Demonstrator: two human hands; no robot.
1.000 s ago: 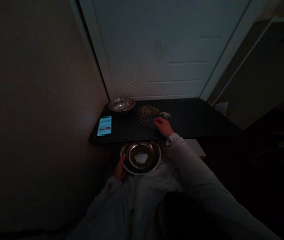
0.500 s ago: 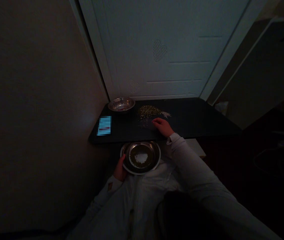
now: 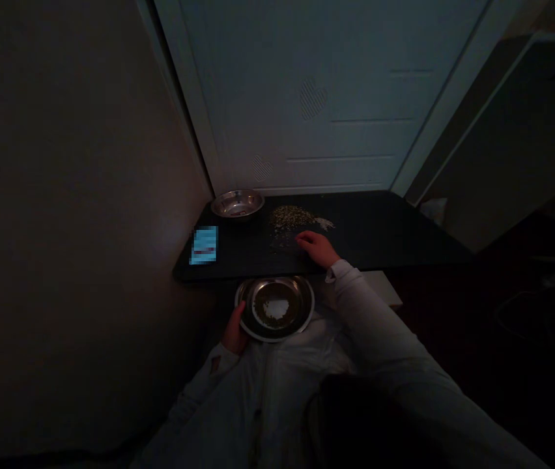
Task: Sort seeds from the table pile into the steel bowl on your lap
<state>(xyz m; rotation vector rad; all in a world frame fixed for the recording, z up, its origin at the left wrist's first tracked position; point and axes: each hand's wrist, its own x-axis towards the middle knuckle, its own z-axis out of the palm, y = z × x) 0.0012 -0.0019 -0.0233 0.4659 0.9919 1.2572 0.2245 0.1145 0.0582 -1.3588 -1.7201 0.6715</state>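
My left hand (image 3: pixel 235 331) grips the left rim of a round steel bowl (image 3: pixel 301 324) just below the table's front edge, thumb over the rim. Small greenish grains (image 3: pixel 261 310) ring the bowl's bright bottom. Above the dark table, my right hand (image 3: pixel 317 248) is closed, fingertips pinched together; whatever they may hold is too small to make out. Just beyond it lies a heap of mixed green and pale grains (image 3: pixel 291 215), with scattered bits on its near side. A small pile of whitish grains (image 3: pixel 325 223) sits at the heap's right.
A second steel bowl (image 3: pixel 237 205) stands at the table's back left corner. In front of it lies a phone with a lit, blurred screen (image 3: pixel 204 245). The dark table (image 3: pixel 385 228) meets a white door (image 3: pixel 355 98) behind and a wall (image 3: pixel 86 228) at left.
My right hand has shifted slightly left over the scattered bits, and fewer of them show near its fingertips. The left hand and its bowl have stayed still.
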